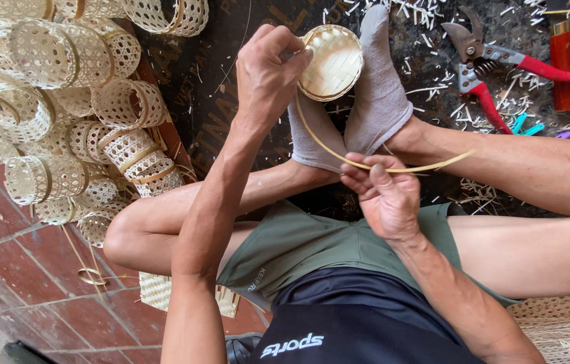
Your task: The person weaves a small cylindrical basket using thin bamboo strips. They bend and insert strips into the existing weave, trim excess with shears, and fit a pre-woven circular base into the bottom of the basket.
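Two hands were on one bamboo strip [339, 152]. Nearest us, our right hand [383, 195] pinched it closed just above the shorts. Our left hand [268, 71] gripped its far end at the rim of the small woven basket [332, 62], clamped between our socked feet [366, 101]. Beyond lay red-handled shears [501, 64]; woven rings [62, 101] were piled left.

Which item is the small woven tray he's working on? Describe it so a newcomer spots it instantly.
Start at the two grey-socked feet in the top middle, on the dark mat. Clamped between them sits a small round woven bamboo tray, touched by the left hand. Unlike the open-lattice rings piled at the left, it has a solid, tightly woven bottom.
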A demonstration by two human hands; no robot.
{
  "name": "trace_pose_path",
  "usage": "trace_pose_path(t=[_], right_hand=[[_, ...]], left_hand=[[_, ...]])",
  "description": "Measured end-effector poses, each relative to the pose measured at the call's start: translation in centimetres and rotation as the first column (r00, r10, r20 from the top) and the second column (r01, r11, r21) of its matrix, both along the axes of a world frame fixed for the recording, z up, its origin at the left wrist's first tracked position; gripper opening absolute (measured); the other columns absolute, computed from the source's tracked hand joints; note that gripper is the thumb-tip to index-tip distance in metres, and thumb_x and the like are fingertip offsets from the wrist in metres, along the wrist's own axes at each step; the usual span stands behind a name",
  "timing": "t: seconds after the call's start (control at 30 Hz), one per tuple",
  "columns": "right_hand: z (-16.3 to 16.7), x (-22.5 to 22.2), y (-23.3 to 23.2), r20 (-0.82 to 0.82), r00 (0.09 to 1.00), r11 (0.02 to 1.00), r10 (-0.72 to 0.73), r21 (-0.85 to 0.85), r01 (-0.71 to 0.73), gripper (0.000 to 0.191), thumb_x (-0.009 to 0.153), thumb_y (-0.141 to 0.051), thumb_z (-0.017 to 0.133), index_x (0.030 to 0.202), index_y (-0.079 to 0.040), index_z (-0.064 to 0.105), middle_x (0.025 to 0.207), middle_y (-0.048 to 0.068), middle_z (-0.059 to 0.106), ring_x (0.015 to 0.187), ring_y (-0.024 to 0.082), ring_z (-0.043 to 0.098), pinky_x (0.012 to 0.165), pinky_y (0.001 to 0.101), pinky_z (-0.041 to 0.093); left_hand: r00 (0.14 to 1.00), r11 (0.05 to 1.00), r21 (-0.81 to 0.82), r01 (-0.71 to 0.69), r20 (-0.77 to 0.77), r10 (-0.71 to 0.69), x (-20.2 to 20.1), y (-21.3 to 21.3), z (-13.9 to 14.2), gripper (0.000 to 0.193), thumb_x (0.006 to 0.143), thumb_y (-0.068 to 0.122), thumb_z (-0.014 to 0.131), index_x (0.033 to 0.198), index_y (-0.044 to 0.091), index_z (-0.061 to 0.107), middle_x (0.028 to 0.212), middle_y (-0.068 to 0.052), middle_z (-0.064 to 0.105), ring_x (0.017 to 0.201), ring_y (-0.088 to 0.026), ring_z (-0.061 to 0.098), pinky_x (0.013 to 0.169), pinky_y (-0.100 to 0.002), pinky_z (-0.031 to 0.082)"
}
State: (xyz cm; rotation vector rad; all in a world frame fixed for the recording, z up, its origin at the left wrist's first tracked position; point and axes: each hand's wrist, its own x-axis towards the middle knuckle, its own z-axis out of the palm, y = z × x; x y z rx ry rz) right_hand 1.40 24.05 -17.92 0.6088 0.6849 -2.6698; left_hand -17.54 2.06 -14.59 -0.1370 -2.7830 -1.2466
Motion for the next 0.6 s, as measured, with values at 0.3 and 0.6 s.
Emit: trace_pose_path(t=[0.3,0.6], right_hand=[[-0.7,-3.2,0.8,-0.100,0.987,0.954,-0.125,0.261,0.147,0.029,0.104,-0.017,0.071,0.125,-0.003,0.056,0.110,0.022,0.072,0.090,0.028,0.075,0.083,0.0399,0.065],[4.2,-20.4,2.2,-0.294,0.882,0.486,0.369,0.869,0.086,0.007,0.114,0.002,0.058,0.120,0.005,0.061,0.084,0.005,0.064,0.063,0.010,0.061,0.052,0.0238,0.052]], left_hand=[[0.992,0.998,0.038,0.049,-0.119,-0.044,-0.5,-0.4,-1.4,0.007,0.089,0.003,0.078,0.092,0.005,0.072,0.084,-0.003,0.065,0.071,-0.014,0.067,0.062,-0.029,0.057],[0.979,0.994,0.045,0.101,-0.183,-0.091,-0.6,-1.0,-1.4,0.011,0.090,0.006,0.080,0.099,0.006,0.073,0.083,-0.006,0.060,0.072,-0.021,0.066,0.064,-0.035,0.054]])
